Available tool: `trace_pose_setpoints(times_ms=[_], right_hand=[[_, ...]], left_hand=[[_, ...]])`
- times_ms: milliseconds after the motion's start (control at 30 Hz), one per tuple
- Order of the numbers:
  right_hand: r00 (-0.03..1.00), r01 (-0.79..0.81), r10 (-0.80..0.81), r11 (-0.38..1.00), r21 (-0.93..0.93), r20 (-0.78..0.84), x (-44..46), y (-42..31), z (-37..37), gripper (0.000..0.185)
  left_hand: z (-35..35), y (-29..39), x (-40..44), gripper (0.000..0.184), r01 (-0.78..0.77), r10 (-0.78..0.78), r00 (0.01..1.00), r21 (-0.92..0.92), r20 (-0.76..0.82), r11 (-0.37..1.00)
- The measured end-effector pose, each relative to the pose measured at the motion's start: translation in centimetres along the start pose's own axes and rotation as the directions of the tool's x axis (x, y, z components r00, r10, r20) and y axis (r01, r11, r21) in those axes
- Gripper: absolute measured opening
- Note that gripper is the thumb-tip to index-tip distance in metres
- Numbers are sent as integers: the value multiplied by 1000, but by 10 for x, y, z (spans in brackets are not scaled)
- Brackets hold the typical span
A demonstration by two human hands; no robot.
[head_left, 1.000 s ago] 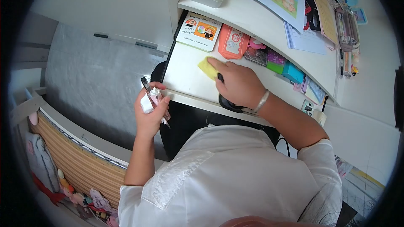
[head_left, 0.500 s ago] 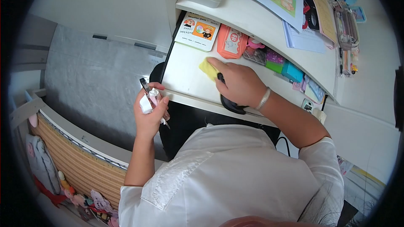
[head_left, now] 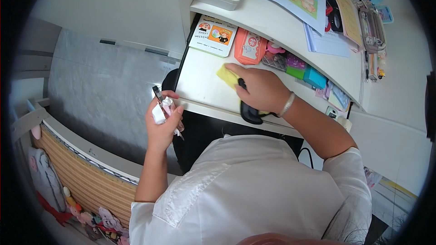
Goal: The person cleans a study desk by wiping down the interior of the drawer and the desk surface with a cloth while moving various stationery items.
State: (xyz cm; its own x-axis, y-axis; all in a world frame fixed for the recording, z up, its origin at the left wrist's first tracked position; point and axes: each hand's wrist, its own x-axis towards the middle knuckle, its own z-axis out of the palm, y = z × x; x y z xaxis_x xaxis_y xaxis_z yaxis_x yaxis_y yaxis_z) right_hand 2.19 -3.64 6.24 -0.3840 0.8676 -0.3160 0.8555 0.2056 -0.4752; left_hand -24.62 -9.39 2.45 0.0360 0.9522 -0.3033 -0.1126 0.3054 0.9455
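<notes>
grey floor (head_left: 104, 75) lies beside a pulled-out white drawer (head_left: 197, 79) in the head view. along the drawer's back we see a printed booklet (head_left: 212, 38), an orange case (head_left: 250, 47) and a teal box (head_left: 315, 78), seemingly set there to give the hand room. the right hand (head_left: 264, 91) pinches a yellow cloth (head_left: 228, 77) against the drawer, likely for firm contact; we cannot identify the black piece (head_left: 250, 114) below its palm, at the front edge. the left hand (head_left: 162, 120) curls around a dark-ended pen (head_left: 157, 92) and white scraps (head_left: 158, 114), perhaps held clear of the cloth.

The white booklet (head_left: 206, 45) reads "Vacation" and "HAPPY WEEKEND".
</notes>
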Motion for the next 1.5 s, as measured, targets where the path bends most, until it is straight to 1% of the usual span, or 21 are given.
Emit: trace_pose_setpoints(times_ms=[100, 200, 300, 400, 500, 600, 633, 733, 833, 867, 933, 967, 1067, 1100, 1200, 1233, 1333, 1367, 1400, 1467, 1500], right_hand=[[994, -74, 76, 997, -28, 84, -10, 1, -11, 52], [995, 78, -77, 997, 11, -66, 8, 1, 7, 52], [999, 33, -33, 999, 15, -26, 10, -10, 6, 53], [998, 47, -46, 999, 10, -36, 5, -7, 6, 54], [1000, 22, -22, 1000, 2, -3, 20, -20, 2, 55], [992, 89, -85, 995, 40, -88, 42, -25, 16, 56], [997, 55, -53, 998, 37, -60, 48, -31, 14, 55], [993, 89, -86, 996, 24, -83, 45, -22, 15, 54], [998, -4, 4, 1000, 6, 55, 20, -11, -7, 53], [999, -7, 7, 1000, 8, 54, 20, -11, -5, 54], [999, -18, 17, 1000, 16, 37, 20, -13, -4, 54], [999, 37, -37, 999, 15, -14, 26, -16, 2, 55], [993, 75, -76, 997, -14, -91, 58, -29, 19, 54], [998, 49, -49, 999, 1, -35, 62, -37, 15, 54], [992, 79, -83, 996, 46, 94, 44, -33, 2, 53], [978, 64, -76, 996, 68, 192, 34, -31, -5, 51], [974, 176, -197, 968, 177, 108, 19, -20, 1, 47], [986, 158, -165, 973, 167, 31, 18, -22, 4, 44], [984, 176, -168, 973, 152, -64, 24, -24, 7, 43], [953, 211, -176, 970, 120, -247, 42, -27, 16, 42], [960, 174, -147, 980, 95, -238, 49, -35, 13, 45]], left_hand=[[0, -3, 0, 31, 10, -10, 1000, -29, -7, 1000], [0, -3, 0, 30, 0, 0, 1000, -20, -8, 1000], [1, 2, -1, 30, 42, -42, 999, -11, -3, 999], [1, -3, 0, 27, -31, 30, 999, -34, -11, 999], [1, -4, 1, 27, -31, 30, 999, -34, -12, 999], [2, -1, 1, 27, -28, 28, 1000, -27, -5, 999], [1, 0, 0, 28, -23, 23, 1000, -23, -6, 999], [1, 0, 0, 28, -11, 11, 1000, -16, -6, 1000], [1, -2, 1, 28, -9, 8, 1000, -38, -12, 999], [0, -2, 1, 28, -10, 10, 1000, -44, -12, 999], [0, -3, 2, 28, -13, 13, 1000, -50, -2, 999], [0, -3, 2, 28, -11, 11, 1000, -50, 4, 999], [-2, -2, 3, 28, -19, 19, 1000, -22, 18, 1000], [-2, -1, 2, 28, -22, 22, 1000, -10, 20, 1000], [-1, -1, 1, 28, -9, 9, 1000, -16, 2, 1000], [0, -1, 1, 27, -10, 10, 1000, -25, -2, 1000], [0, -1, 1, 27, -15, 15, 1000, -35, -3, 999], [-1, -2, 1, 26, -22, 22, 1000, -34, 0, 999], [-1, -2, 1, 26, -30, 30, 1000, -32, 3, 999], [-3, -2, 1, 29, -5, 5, 1000, -10, 16, 1000], [-4, -2, 1, 31, 7, -7, 1000, 2, 21, 1000]])
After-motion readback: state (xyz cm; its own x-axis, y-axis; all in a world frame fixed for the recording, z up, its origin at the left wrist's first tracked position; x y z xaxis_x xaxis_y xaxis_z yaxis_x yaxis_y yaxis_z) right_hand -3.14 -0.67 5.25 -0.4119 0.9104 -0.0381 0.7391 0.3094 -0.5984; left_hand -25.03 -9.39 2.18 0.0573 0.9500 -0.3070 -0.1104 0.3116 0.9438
